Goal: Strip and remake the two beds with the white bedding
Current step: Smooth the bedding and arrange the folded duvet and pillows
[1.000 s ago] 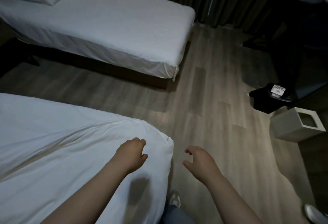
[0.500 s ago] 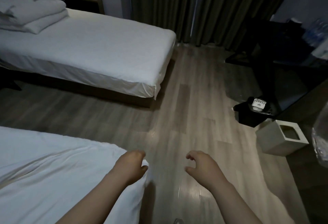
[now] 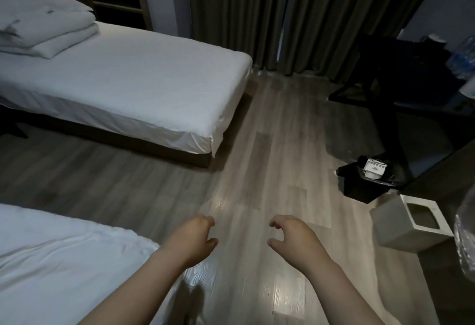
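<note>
Nearest, the near bed (image 3: 64, 260) carries a white sheet that lies in loose creases toward its corner. If that corner is not pulled taut and tucked, the slack will probably show through whatever goes on top. Neither grip has any cloth in it, so nothing is being tensioned at this moment.

The wooden floor (image 3: 257, 170) between the beds is glossy and dimly lit. Any sheet allowed to trail on it could pick up dirt or be trodden on.

To the right, the white bin (image 3: 408, 224) and the lined black bin (image 3: 370, 180) stand near the walking path. A wide swing of bedding could catch and tip them.

Farther off, the far bed (image 3: 128, 88) has its sheet fitted, with the folded white bedding (image 3: 43, 26) stacked at its head end. Dragged off carelessly, that pile would likely unfold and slide to the floor.

The left hand (image 3: 195, 239) reaches forward just past the near bed's corner, over bare floor. Its fingers are loosely curled and the thumb points inward, and its grip is empty. The right hand (image 3: 293, 237) is level with it and apart from it. Its fingers are hooked in a loose claw with a clear gap to the thumb, and it also holds nothing. Both forearms are extended, palms roughly facing each other.
</note>
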Tool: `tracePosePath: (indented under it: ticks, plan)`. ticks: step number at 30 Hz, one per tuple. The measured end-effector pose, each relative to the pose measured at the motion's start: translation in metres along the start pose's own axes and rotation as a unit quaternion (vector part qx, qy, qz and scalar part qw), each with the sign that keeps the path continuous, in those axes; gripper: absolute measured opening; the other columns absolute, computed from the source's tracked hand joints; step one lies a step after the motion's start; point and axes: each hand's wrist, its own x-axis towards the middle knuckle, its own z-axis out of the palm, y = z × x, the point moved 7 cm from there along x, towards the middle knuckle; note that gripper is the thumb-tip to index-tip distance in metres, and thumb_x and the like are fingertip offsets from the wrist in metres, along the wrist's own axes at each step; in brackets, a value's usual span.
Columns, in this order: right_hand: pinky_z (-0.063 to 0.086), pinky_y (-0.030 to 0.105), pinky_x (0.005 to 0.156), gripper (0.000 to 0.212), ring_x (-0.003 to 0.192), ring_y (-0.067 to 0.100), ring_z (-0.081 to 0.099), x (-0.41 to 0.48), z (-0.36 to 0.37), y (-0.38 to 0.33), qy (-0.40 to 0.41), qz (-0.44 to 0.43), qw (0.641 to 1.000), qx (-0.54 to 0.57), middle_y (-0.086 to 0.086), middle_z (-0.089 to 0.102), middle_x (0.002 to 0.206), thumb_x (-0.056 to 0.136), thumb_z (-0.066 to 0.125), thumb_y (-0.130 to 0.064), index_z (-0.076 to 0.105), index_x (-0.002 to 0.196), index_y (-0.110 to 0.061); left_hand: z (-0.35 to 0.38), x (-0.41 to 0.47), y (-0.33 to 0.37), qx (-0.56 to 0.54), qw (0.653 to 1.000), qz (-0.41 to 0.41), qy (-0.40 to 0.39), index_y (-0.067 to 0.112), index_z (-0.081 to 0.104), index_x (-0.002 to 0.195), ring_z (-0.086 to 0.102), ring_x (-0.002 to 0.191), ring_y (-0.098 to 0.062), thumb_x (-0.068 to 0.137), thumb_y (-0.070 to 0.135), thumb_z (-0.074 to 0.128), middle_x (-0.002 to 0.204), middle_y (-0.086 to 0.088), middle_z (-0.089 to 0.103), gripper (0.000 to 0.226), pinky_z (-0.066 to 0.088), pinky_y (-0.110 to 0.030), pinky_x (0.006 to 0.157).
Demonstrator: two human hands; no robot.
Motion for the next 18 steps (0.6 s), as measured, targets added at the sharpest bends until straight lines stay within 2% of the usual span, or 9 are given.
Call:
tracePosePath:
  ticks: [8, 14, 18]
  plan:
    - [0.041, 0.022, 0.093, 0.042, 0.116, 0.011, 0.053, 0.087, -0.011, -0.031, -0.020, -0.041, 0.998, -0.045, -0.005, 0.056, 0.126, 0.085, 0.060, -0.033, 0.055, 0.126, -0.025, -0.024, 0.059, -0.039, -0.014, 0.999, -0.031, -0.008, 0.015, 0.051, 0.127, 0.053, 0.117, -0.019, 0.093, 0.037, 0.053, 0.128, -0.004, 0.055, 0.041, 0.039, -0.024, 0.089]
    - [0.042, 0.027, 0.095, 0.043, 0.117, 0.015, 0.052, 0.166, -0.020, -0.095, -0.044, -0.094, 0.991, -0.083, -0.003, 0.057, 0.128, 0.084, 0.060, -0.034, 0.055, 0.126, -0.025, -0.068, 0.095, -0.088, -0.040, 0.997, -0.068, 0.012, 0.015, 0.049, 0.131, 0.050, 0.121, -0.019, 0.094, 0.037, 0.051, 0.132, -0.004, 0.053, 0.043, 0.038, -0.025, 0.093]
    - [0.044, 0.027, 0.094, 0.043, 0.116, 0.015, 0.054, 0.212, -0.020, -0.134, -0.065, -0.128, 0.986, -0.088, -0.003, 0.056, 0.127, 0.084, 0.061, -0.034, 0.055, 0.126, -0.026, -0.091, 0.109, -0.122, -0.042, 0.993, -0.106, 0.033, 0.015, 0.052, 0.127, 0.052, 0.118, -0.020, 0.094, 0.038, 0.050, 0.129, -0.004, 0.055, 0.040, 0.039, -0.026, 0.092]
